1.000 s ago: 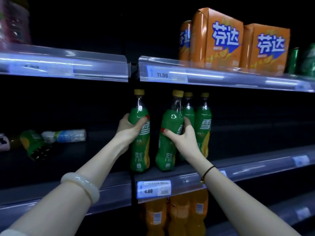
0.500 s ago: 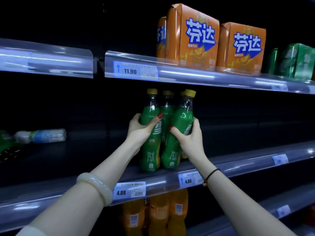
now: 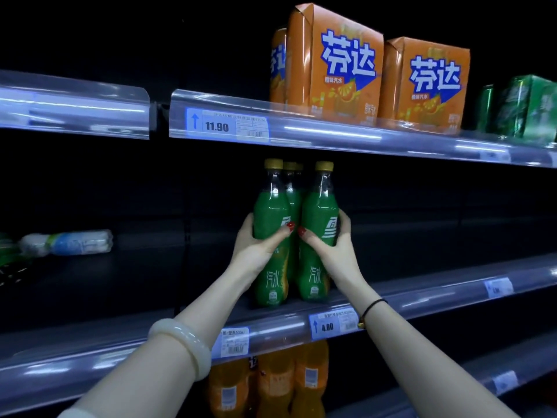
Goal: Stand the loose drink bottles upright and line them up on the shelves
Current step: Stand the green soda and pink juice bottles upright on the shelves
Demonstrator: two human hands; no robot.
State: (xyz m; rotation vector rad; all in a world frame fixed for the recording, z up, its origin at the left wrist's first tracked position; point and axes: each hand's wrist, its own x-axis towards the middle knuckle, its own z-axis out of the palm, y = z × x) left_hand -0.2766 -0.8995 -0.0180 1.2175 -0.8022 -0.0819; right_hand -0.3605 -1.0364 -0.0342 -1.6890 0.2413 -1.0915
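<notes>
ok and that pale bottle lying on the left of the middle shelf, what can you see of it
The pale bottle lies on its side on the dark middle shelf, lengthwise, well left of the left hand. It looks like clear plastic with a blue and white label, which is too blurred to read. No hand touches it.

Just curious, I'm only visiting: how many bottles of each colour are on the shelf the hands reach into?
green bottles: 4
pale bottle lying down: 1
Total: 5
A green shape at the left edge is too cropped to count.
</notes>
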